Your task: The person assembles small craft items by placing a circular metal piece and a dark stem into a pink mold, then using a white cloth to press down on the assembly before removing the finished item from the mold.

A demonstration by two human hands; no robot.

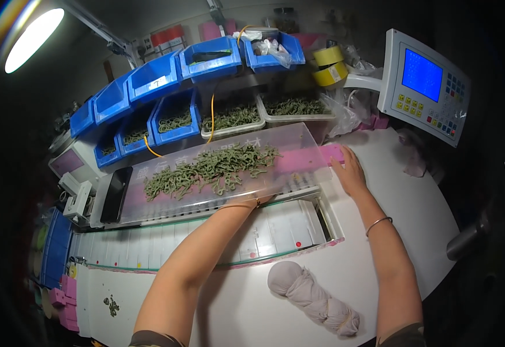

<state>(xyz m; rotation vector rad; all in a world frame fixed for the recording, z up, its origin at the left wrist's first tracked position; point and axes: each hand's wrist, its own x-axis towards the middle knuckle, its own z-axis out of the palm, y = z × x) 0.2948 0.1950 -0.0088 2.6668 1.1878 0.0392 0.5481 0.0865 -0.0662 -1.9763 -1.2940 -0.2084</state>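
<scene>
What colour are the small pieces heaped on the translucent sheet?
The small pieces are a dull grey-green; this shows best in the head view.

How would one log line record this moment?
left hand: partly under translucent panel | right hand: at pink strip's end | panel top: green pieces | nearby: cloth bundle

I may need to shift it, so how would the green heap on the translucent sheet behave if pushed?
The green heap would likely spread rather than move as one, as its pieces lie loose. Each piece is probably light, being small and thin. Some might slide easily on the smooth-looking translucent sheet.
</scene>
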